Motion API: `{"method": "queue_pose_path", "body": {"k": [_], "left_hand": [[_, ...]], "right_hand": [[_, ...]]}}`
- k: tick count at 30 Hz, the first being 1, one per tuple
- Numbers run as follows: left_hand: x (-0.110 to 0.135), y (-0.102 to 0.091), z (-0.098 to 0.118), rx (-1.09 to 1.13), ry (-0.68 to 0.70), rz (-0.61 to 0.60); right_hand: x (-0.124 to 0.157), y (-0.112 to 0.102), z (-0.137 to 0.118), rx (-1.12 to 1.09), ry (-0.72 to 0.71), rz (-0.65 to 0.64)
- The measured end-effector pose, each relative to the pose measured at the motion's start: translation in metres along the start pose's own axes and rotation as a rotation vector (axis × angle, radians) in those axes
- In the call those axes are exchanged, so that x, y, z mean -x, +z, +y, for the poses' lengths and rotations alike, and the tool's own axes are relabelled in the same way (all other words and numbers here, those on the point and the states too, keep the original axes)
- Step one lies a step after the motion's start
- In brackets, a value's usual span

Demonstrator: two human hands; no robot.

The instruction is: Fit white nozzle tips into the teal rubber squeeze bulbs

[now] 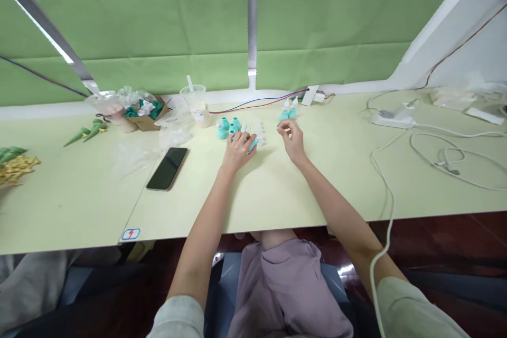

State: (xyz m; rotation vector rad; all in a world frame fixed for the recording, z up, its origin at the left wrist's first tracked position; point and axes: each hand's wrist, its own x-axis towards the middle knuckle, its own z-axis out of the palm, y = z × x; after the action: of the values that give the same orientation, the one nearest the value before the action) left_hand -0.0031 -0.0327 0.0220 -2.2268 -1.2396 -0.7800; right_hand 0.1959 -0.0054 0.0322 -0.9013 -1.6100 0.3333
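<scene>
The left hand [237, 152], at the centre of the frame, is closed around a turquoise piece [252, 144], which shows at its fingertips, just above the table [277, 195]. The right hand [292, 141], right of centre, has its fingers curled with thumb and forefinger drawn near each other; whether anything small sits between them cannot be told. Loose turquoise pieces [224, 123] stand in a cluster just beyond the left hand, slightly left of centre. Small translucent pieces [259, 129] lie beside that cluster, between the two hands; their exact shape is too blurred to tell. Two white-tipped turquoise pieces [292, 113] stand side by side above the right hand, well apart from the cluster. A dark phone [168, 169] lies flat left of centre. A plastic cup [197, 108] with a straw stands upright in the upper left-centre. A power strip [392, 119] lies at the right of the frame.
</scene>
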Motion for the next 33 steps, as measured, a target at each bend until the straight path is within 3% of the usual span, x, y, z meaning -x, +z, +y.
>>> {"method": "queue_pose_path", "body": {"k": [4, 7, 11, 16, 20, 26, 33], "left_hand": [[-0.001, 0.0, 0.002, -0.029, 0.042, 0.0], [-0.001, 0.0, 0.003, -0.048, 0.09, 0.001], [-0.001, 0.001, 0.005, -0.05, 0.119, 0.011], [0.0, 0.004, 0.006, -0.059, 0.174, 0.02], [0.001, 0.006, 0.005, -0.087, 0.192, 0.075], [0.0, 0.002, 0.004, -0.076, 0.154, 0.061], [-0.001, 0.002, 0.007, -0.061, 0.15, 0.065]], "right_hand": [[0.007, 0.003, -0.013, 0.277, -0.29, -0.216], [0.012, 0.006, -0.015, 0.46, -0.4, -0.221], [0.013, 0.005, -0.01, 0.565, -0.426, -0.174], [0.011, 0.004, -0.005, 0.664, -0.518, -0.282], [0.01, 0.006, -0.004, 0.614, -0.492, -0.342], [0.008, 0.003, -0.008, 0.433, -0.363, -0.215], [0.011, 0.0, -0.006, 0.543, -0.51, -0.211]]}}
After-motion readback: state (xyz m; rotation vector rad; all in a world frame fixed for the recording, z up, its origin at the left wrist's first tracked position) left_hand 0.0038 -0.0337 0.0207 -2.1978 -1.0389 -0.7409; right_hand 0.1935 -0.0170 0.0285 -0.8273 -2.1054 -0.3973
